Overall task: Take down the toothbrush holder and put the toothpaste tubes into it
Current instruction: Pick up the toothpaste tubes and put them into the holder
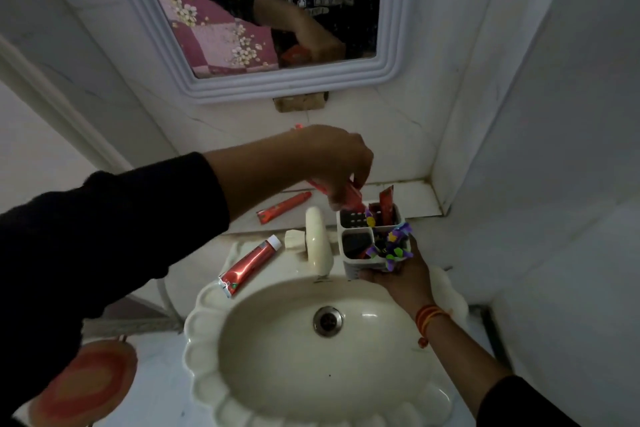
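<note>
My right hand (403, 276) grips a white toothbrush holder (363, 262) from below, over the basin's back right rim. The holder has several compartments; a red tube (385, 202) stands in a back one and purple toothbrushes (393, 244) fill a front one. My left hand (332, 156) is shut on a red toothpaste tube (351, 198), whose lower end dips into the holder's back left compartment. Another red tube with a white cap (247, 263) lies on the sink's left rim. A slim red tube (282, 207) lies on the ledge behind the tap.
A cream tap (317, 239) stands just left of the holder. The scalloped basin (204, 340) with its drain (328, 320) fills the foreground. A framed mirror (394, 55) hangs above, a wall bracket (299, 103) under it. An orange mat (86, 381) lies bottom left.
</note>
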Motion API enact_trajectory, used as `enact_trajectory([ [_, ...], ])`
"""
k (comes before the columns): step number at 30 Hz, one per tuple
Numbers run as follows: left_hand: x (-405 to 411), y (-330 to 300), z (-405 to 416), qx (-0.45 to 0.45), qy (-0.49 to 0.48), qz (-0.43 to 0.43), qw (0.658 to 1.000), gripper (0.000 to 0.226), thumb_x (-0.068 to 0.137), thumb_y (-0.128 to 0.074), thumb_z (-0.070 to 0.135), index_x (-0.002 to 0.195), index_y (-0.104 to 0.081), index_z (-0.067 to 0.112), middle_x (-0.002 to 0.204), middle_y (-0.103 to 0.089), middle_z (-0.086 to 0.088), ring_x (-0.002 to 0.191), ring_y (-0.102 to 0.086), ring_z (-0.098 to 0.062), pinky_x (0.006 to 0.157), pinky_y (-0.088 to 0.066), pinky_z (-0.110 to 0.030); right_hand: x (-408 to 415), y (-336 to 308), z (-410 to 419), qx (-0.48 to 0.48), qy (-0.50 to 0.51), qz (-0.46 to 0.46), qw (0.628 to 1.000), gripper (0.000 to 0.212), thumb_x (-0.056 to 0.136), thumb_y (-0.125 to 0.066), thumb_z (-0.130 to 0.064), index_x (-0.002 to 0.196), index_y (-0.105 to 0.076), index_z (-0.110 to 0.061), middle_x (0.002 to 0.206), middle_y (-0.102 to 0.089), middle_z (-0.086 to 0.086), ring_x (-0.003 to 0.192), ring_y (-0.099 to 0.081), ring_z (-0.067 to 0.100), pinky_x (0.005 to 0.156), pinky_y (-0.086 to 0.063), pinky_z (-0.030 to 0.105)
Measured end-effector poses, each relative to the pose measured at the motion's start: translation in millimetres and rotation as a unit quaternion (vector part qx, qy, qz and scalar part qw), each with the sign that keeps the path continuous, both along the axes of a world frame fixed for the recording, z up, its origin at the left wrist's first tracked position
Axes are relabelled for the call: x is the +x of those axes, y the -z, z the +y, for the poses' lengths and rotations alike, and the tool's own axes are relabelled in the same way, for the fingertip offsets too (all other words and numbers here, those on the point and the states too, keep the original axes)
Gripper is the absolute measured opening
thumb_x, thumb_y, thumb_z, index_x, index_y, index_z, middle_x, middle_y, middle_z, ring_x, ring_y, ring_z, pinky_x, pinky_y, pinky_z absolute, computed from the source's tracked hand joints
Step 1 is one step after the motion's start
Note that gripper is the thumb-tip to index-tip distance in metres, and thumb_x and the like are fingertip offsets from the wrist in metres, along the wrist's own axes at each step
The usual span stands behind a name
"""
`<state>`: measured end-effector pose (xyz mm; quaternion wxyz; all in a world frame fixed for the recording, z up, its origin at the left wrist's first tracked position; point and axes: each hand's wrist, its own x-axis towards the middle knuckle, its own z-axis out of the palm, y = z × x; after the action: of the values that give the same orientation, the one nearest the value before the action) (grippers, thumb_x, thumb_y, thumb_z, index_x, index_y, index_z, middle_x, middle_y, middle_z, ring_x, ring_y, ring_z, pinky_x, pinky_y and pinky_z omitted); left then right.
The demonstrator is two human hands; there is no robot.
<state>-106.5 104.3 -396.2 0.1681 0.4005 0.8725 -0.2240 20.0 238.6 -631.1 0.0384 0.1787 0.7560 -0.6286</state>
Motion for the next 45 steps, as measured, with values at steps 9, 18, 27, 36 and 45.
enact_trajectory([
  [9, 30.6, 30.9, 44.3, -0.037, -0.014, -0.002, 0.999, 0.052, 0.075, -0.086, 0.033, 0.117, -0.067, 0.008, 0.095, -0.068, -0.003, 0.082, -0.065, -0.018, 0.069, -0.052, -0.03, -0.6, -0.7, -3.2, 0.018, 0.019, 0.071, 0.997, 0.097, 0.05, -0.097, 0.008, 0.135, -0.052, -0.005, 0.103, -0.061, -0.012, 0.106, -0.056, 0.01, 0.068, -0.035, -0.015],
  [18, -2.8, 30.0, -14.6, 0.293, -0.287, -0.148, 0.9, 0.021, 0.095, -0.068, 0.028, 0.094, -0.073, 0.007, 0.081, -0.078, -0.002, 0.056, -0.072, -0.004, 0.062, -0.058, -0.016, 0.0, 6.4, 1.0, 0.006, 0.008, 0.043, 0.999, 0.078, 0.065, -0.094, -0.009, 0.133, -0.055, -0.008, 0.112, -0.068, 0.001, 0.095, -0.068, 0.009, 0.064, -0.049, 0.003],
  [27, -0.6, 135.9, -130.9, 0.071, -0.368, -0.031, 0.926, 0.025, 0.088, -0.068, 0.027, 0.102, -0.071, 0.007, 0.099, -0.074, -0.008, 0.086, -0.072, -0.022, 0.083, -0.06, -0.033, -1.2, 2.7, -1.9, 0.039, 0.018, 0.072, 0.996, 0.078, 0.053, -0.097, 0.001, 0.121, -0.061, -0.008, 0.1, -0.069, -0.005, 0.097, -0.065, 0.001, 0.076, -0.045, 0.003],
  [36, 33.7, 200.4, -167.9, 0.109, -0.427, -0.041, 0.897, 0.053, 0.086, -0.069, 0.036, 0.133, -0.056, 0.014, 0.129, -0.062, -0.011, 0.116, -0.063, -0.03, 0.091, -0.056, -0.04, -2.0, 4.6, -2.3, 0.055, 0.008, 0.074, 0.996, 0.079, 0.054, -0.097, -0.001, 0.125, -0.061, -0.005, 0.109, -0.068, 0.002, 0.106, -0.059, 0.015, 0.091, -0.042, 0.025],
  [45, 6.3, 93.2, -140.1, 0.202, -0.391, -0.049, 0.897, 0.07, 0.069, -0.088, 0.045, 0.132, -0.066, 0.022, 0.123, -0.068, -0.003, 0.095, -0.059, -0.016, 0.078, -0.048, -0.028, -1.7, 4.2, -0.3, 0.084, 0.01, 0.057, 0.995, 0.081, 0.051, -0.1, -0.011, 0.123, -0.064, -0.011, 0.111, -0.073, 0.004, 0.107, -0.065, 0.019, 0.094, -0.047, 0.03],
])
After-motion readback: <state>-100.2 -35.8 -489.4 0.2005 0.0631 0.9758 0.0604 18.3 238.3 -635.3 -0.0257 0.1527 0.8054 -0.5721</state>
